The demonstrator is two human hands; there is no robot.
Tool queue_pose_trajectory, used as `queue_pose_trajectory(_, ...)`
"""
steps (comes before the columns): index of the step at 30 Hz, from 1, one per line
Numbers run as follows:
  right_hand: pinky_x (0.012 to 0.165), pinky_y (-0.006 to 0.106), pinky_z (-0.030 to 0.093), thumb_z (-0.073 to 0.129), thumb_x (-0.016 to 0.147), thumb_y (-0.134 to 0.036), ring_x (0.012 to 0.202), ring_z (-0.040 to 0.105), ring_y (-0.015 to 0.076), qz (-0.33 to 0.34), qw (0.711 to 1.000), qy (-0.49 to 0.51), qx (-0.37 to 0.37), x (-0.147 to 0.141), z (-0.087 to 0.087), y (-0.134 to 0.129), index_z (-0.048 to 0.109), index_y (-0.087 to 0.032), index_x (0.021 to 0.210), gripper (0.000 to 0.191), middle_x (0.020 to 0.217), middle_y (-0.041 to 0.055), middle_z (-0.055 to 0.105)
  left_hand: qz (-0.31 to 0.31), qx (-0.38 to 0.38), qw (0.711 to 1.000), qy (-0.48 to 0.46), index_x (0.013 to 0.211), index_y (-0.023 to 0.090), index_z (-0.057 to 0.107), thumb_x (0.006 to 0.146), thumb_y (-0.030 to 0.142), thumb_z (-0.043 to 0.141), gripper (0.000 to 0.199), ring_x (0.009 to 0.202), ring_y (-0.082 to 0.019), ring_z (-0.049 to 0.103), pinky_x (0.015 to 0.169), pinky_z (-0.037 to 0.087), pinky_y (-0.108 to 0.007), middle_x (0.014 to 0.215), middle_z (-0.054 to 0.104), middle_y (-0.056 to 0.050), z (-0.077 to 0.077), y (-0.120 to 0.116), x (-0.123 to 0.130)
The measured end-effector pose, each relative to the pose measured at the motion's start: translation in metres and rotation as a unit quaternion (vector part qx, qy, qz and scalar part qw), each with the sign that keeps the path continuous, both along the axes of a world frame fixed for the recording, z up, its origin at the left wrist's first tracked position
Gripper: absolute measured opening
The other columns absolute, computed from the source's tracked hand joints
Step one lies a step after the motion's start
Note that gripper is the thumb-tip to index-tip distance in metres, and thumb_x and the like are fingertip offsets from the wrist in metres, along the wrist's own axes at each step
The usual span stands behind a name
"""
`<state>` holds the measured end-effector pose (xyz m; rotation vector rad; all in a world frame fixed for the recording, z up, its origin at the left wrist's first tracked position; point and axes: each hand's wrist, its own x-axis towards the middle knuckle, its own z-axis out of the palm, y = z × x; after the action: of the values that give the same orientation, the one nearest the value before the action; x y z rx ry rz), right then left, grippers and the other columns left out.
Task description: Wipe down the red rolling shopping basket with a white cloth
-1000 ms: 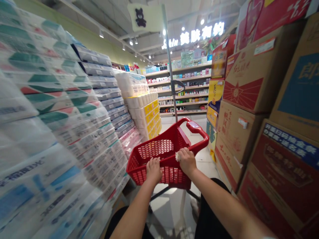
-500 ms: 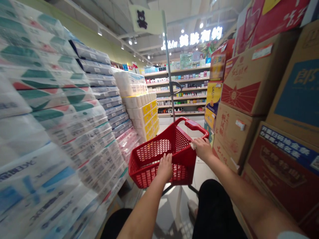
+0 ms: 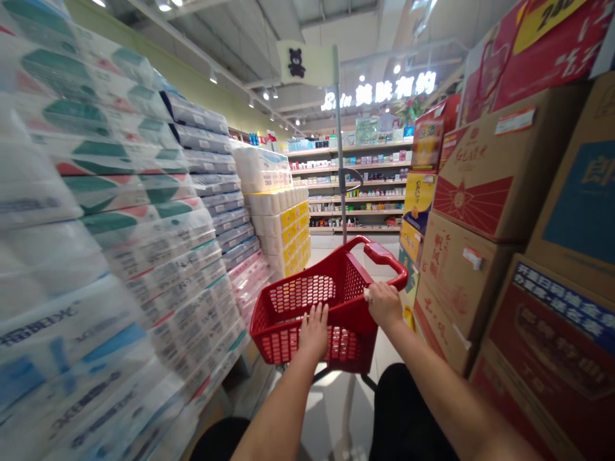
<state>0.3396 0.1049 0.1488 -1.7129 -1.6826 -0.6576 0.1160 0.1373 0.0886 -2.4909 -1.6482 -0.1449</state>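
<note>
A red plastic shopping cart [image 3: 353, 349] with a perforated basket stands in front of me, turned at an angle. My left hand [image 3: 314, 333] lies over its near rim, fingers stretched out and slightly apart. On the right, the fingers of my right hand [image 3: 385, 303] are curled over the basket's corner, just below the red push handle [image 3: 384, 255]. A small whitish crumpled piece [image 3: 368, 294] shows at these fingers; what it is I cannot make out. No goods are visible in the part of the basket that shows.
Stacked tissue packs [image 3: 158, 250] line the left side, with toilet roll packs [image 3: 281, 211] farther on. Cardboard cartons [image 3: 475, 186] rise close on the right. A pole [image 3: 342, 147] with a bear flag [image 3: 307, 63] stands by the cart. Stocked shelves [image 3: 358, 169] cross the far end.
The cart and both hands appear slightly lower in view, and the flag and shelves have shifted right and down. My right hand looks more tightly curled at the cart's corner.
</note>
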Motion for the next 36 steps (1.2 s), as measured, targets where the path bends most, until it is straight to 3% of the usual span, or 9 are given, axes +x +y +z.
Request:
queue_pose_trajectory(6, 0.083, 0.033, 0.028, 0.048, 0.085, -0.013, 0.089, 0.055, 0.0218, 0.004, 0.999, -0.008, -0.035, 0.015, 0.003, 0.004, 0.060, -0.018, 0.081, 0.014, 0.087, 0.0072, 0.067, -0.007, -0.040, 0.999, -0.002, 0.151, 0.016, 0.009, 0.079, 0.014, 0.041, 0.079, 0.145, -0.027, 0.013, 0.116, 0.018, -0.048, 0.159, 0.013, -0.008, 0.010, -0.001, 0.023)
queue_pose_trajectory(14, 0.082, 0.033, 0.029, 0.045, 0.083, -0.004, 0.086, 0.056, 0.0212, -0.027, 0.999, 0.008, -0.030, 0.012, 0.004, -0.002, 0.059, -0.018, 0.078, 0.020, 0.084, 0.0070, 0.067, 0.021, -0.015, 1.000, 0.000, 0.152, 0.020, 0.009, 0.079, 0.017, 0.047, 0.082, 0.144, -0.036, 0.013, 0.114, 0.018, -0.053, 0.158, 0.015, -0.009, 0.000, 0.010, 0.034)
queue_pose_trajectory(21, 0.087, 0.035, 0.030, 0.050, 0.083, -0.010, 0.093, 0.053, 0.0229, 0.049, 0.998, -0.004, 0.045, -0.024, -0.012, -0.010, 0.060, -0.018, 0.084, 0.013, 0.090, 0.0071, 0.065, 0.073, -0.053, 0.995, -0.044, 0.150, 0.015, 0.018, 0.084, 0.016, 0.039, 0.070, 0.143, -0.034, 0.017, 0.114, 0.021, -0.050, 0.155, 0.027, -0.011, 0.023, 0.009, 0.004)
queue_pose_trajectory(27, 0.094, 0.038, 0.031, 0.054, 0.084, -0.016, 0.103, 0.050, 0.0253, 0.127, 0.988, -0.049, 0.077, -0.070, -0.029, -0.018, 0.061, -0.016, 0.099, 0.017, 0.103, 0.0097, 0.064, 0.084, -0.064, 0.991, -0.086, 0.146, 0.011, 0.030, 0.081, 0.015, 0.044, 0.066, 0.142, -0.034, 0.022, 0.114, 0.022, -0.053, 0.153, 0.030, -0.016, 0.029, 0.019, -0.037)
queue_pose_trajectory(29, 0.095, 0.038, 0.031, 0.052, 0.087, -0.016, 0.107, 0.049, 0.0252, 0.152, 0.982, -0.082, 0.078, -0.082, -0.032, -0.018, 0.060, -0.015, 0.105, 0.020, 0.107, 0.0100, 0.064, 0.068, -0.057, 0.990, -0.111, 0.144, 0.010, 0.033, 0.081, 0.015, 0.044, 0.064, 0.143, -0.032, 0.021, 0.115, 0.019, -0.053, 0.152, 0.032, -0.017, 0.031, 0.017, -0.041)
queue_pose_trajectory(33, 0.103, 0.040, 0.029, 0.047, 0.093, -0.018, 0.121, 0.045, 0.0249, 0.208, 0.962, -0.155, 0.085, -0.093, -0.041, -0.014, 0.056, -0.014, 0.121, 0.030, 0.122, 0.0123, 0.060, -0.032, -0.038, 0.983, -0.175, 0.142, 0.023, 0.038, 0.081, 0.007, 0.038, 0.063, 0.142, -0.016, 0.025, 0.119, 0.019, -0.037, 0.150, 0.039, -0.002, 0.034, 0.005, -0.038)
queue_pose_trajectory(36, 0.108, 0.041, 0.027, 0.043, 0.094, -0.018, 0.129, 0.041, 0.0233, 0.251, 0.947, -0.185, 0.078, -0.094, -0.055, -0.012, 0.055, -0.015, 0.124, 0.032, 0.132, 0.0125, 0.056, -0.040, -0.039, 0.975, -0.215, 0.142, 0.021, 0.038, 0.078, 0.001, 0.035, 0.068, 0.142, -0.017, 0.026, 0.117, 0.024, -0.035, 0.149, 0.041, -0.001, 0.034, -0.004, -0.038)
